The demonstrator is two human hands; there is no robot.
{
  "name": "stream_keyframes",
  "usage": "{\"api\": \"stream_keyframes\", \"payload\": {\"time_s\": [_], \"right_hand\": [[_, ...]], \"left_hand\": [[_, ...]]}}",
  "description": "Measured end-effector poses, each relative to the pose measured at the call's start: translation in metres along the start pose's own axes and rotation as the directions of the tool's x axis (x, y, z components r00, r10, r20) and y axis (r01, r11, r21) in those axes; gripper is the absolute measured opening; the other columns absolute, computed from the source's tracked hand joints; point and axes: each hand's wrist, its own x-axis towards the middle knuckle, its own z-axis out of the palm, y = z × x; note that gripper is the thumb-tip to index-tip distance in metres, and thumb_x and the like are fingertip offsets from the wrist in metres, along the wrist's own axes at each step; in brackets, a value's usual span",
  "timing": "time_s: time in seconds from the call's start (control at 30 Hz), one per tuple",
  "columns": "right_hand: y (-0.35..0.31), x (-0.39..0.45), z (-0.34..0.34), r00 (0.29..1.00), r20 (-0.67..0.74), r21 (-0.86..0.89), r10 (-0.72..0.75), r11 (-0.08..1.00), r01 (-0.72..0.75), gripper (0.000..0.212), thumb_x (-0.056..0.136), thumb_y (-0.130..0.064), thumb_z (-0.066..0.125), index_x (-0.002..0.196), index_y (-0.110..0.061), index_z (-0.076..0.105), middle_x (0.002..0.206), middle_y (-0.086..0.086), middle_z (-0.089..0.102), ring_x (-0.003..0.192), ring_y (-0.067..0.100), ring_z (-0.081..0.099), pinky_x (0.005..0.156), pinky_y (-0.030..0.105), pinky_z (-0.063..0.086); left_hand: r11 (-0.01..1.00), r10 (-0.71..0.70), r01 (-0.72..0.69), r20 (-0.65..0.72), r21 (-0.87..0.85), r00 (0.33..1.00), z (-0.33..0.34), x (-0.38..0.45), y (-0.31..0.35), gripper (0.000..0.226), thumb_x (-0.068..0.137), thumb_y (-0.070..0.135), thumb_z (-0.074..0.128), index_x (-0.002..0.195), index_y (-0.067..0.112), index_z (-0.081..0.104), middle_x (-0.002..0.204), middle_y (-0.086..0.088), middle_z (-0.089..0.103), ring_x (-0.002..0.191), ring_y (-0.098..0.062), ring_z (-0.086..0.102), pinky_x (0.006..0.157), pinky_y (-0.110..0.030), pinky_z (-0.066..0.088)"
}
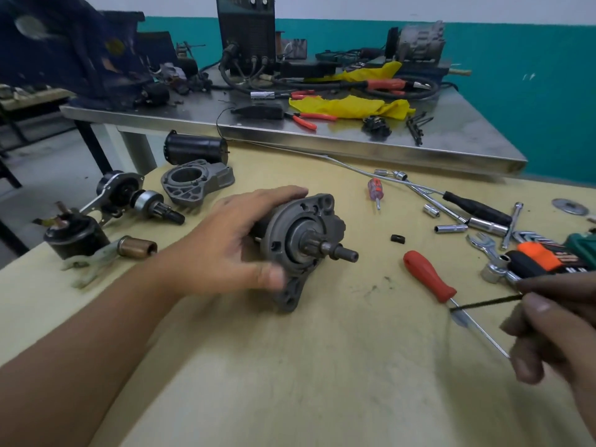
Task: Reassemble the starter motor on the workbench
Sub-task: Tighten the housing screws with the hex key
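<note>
the starter motor assembly point(303, 250) lies on its side near the middle of the yellow bench point(322, 366), pinion shaft pointing toward 3 o'clock. the left hand point(225, 250) wraps over its body, fingers across the top and thumb against the flange, grip closed on it. the right hand point(554, 330), at 4 o'clock, pinches a thin dark rod, probably a through bolt point(487, 302), its tip crossing the shank of the red-handled screwdriver point(430, 277). to do this step well, keep the housing from rolling, turn a flange hole toward the bolt, and feed it in straight, not forced. the spare nose housing point(196, 185) and solenoid point(75, 235) wait at 10 o'clock.
</note>
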Motion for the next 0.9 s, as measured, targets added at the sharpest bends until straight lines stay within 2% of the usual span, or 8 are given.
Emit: {"api": "stream_keyframes", "payload": {"time_s": [0.1,0.17,0.23,0.3,0.5,0.67,0.77,0.9], "right_hand": [[0.015,-0.018,0.016,0.996,0.033,0.011,-0.085,0.996,0.085,0.023,0.087,-0.03,0.054,0.104,-0.022,0.068,0.065,0.003,0.065,0.031,0.016,0.045,0.036,0.015,0.036],[0.016,-0.01,0.016,0.996,0.056,-0.033,-0.064,0.997,0.066,0.032,0.085,-0.038,0.058,0.113,-0.025,0.068,0.072,0.004,0.07,0.032,0.016,0.045,0.039,0.011,0.036],[0.022,-0.02,0.017,0.997,0.076,-0.033,0.003,0.999,-0.001,0.039,0.083,-0.047,0.073,0.116,-0.027,0.068,0.075,0.006,0.073,0.033,0.016,0.046,0.042,0.012,0.039],[0.021,-0.023,0.016,0.993,0.118,0.013,0.015,1.0,-0.017,0.045,0.078,-0.053,0.069,0.116,-0.028,0.069,0.075,0.007,0.073,0.034,0.018,0.048,0.044,0.013,0.041],[0.022,-0.025,0.015,0.99,0.118,0.044,0.08,0.995,-0.086,0.043,0.072,-0.046,0.077,0.111,-0.029,0.071,0.072,0.01,0.072,0.033,0.018,0.048,0.044,0.012,0.04],[0.018,-0.023,0.013,0.993,0.088,0.123,0.079,0.988,-0.089,0.031,0.069,-0.042,0.061,0.096,-0.032,0.075,0.066,0.013,0.07,0.031,0.015,0.046,0.037,0.015,0.036],[0.019,-0.022,0.014,0.992,0.087,0.155,0.095,0.982,-0.108,0.02,0.074,-0.032,0.063,0.09,-0.032,0.075,0.065,0.015,0.069,0.03,0.016,0.046,0.035,0.017,0.034],[0.025,-0.021,0.017,0.988,0.091,0.141,0.128,0.98,-0.14,0.019,0.08,-0.021,0.064,0.087,-0.034,0.076,0.064,0.017,0.07,0.031,0.014,0.047,0.038,0.014,0.035]], "left_hand": [[0.989,-0.014,-0.009,0.157,0.144,0.987,-0.011,-0.002,-0.005,0.127,0.05,0.091,0.075,0.156,0.059,0.013,0.152,0.045,0.028,0.148,0.01,0.026,0.123,-0.034,0.019],[0.98,-0.045,0.012,0.159,0.201,0.986,-0.011,0.005,-0.006,0.132,0.048,0.073,0.092,0.156,0.057,0.017,0.15,0.039,0.036,0.146,0.004,0.034,0.123,-0.031,0.024],[0.974,-0.052,0.037,0.06,0.223,0.997,-0.004,0.01,-0.003,0.114,0.056,0.046,0.101,0.151,0.042,0.037,0.14,0.023,0.055,0.131,-0.005,0.051,0.115,-0.036,0.041],[0.966,-0.039,0.056,-0.074,0.252,0.997,0.002,0.014,0.0,0.085,0.068,0.026,0.096,0.141,0.028,0.053,0.125,0.012,0.063,0.116,-0.01,0.055,0.104,-0.047,0.051],[0.976,0.018,0.027,-0.201,0.218,0.979,0.014,0.005,0.002,0.072,0.065,0.034,0.091,0.128,0.011,0.065,0.117,0.001,0.07,0.106,-0.025,0.066,0.092,-0.049,0.055],[0.969,-0.079,-0.005,-0.327,-0.248,0.942,0.011,0.003,0.006,0.064,0.066,0.023,0.095,0.125,0.026,0.07,0.115,0.009,0.077,0.11,-0.008,0.072,0.094,-0.027,0.058],[0.912,-0.252,0.107,-0.334,-0.396,0.908,0.011,0.004,0.006,0.056,0.068,0.002,0.089,0.102,0.043,0.072,0.095,0.03,0.075,0.093,0.01,0.071,0.085,-0.022,0.062],[0.696,-0.318,0.085,-0.2,-0.713,0.927,0.011,-0.001,0.001,0.065,0.053,0.011,0.088,0.114,0.024,0.07,0.118,0.0,0.076,0.119,-0.022,0.069,0.097,-0.042,0.057]]}}
